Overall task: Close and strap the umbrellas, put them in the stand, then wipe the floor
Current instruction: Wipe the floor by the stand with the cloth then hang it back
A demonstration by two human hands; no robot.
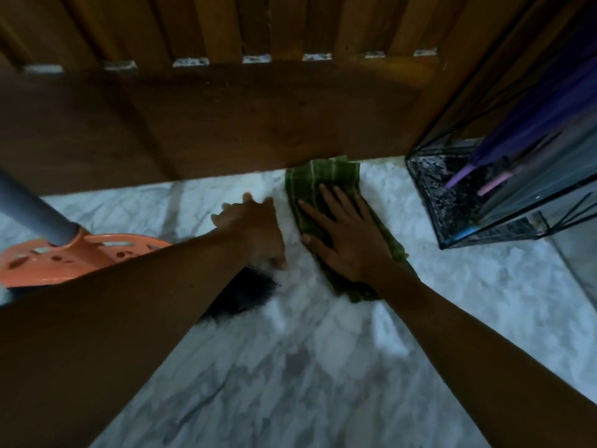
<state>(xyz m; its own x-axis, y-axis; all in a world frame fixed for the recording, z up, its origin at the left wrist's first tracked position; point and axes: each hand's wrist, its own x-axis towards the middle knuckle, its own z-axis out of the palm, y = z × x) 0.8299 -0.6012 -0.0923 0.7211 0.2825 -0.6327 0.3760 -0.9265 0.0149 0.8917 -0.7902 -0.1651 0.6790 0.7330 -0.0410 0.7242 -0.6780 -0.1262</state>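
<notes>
Marble floor (290,367) – white with grey veining, fills the near and middle ground. Along its far edge runs a brown wooden door (226,118) with upright slats above a solid lower panel.

Cloth (310,179) – green with pale stripes, folded into a long strip. It lies flat on the floor at centre, and its far end touches the foot of the door.

Right hand (349,234) – palm down on the cloth, fingers straight and slightly spread, thumb out to the left. It presses the cloth flat and does not clutch it.

Left hand (255,227) – just left of the cloth and apart from it, low over the floor. It is blurred, with fingers spread and nothing held. Contact with the floor cannot be told.

Stand (423,202) – a black wire frame with a dark speckled base, at the right on the floor beside the door.

Umbrellas (523,130) – purple, closed, standing tilted inside the stand with their tips (462,177) down near the base. Their number cannot be told.

Broom – orange pierced head (80,257) at the left with a grey handle (32,208) rising to the far left. Its black bristles (245,295) show from under the left forearm.
</notes>
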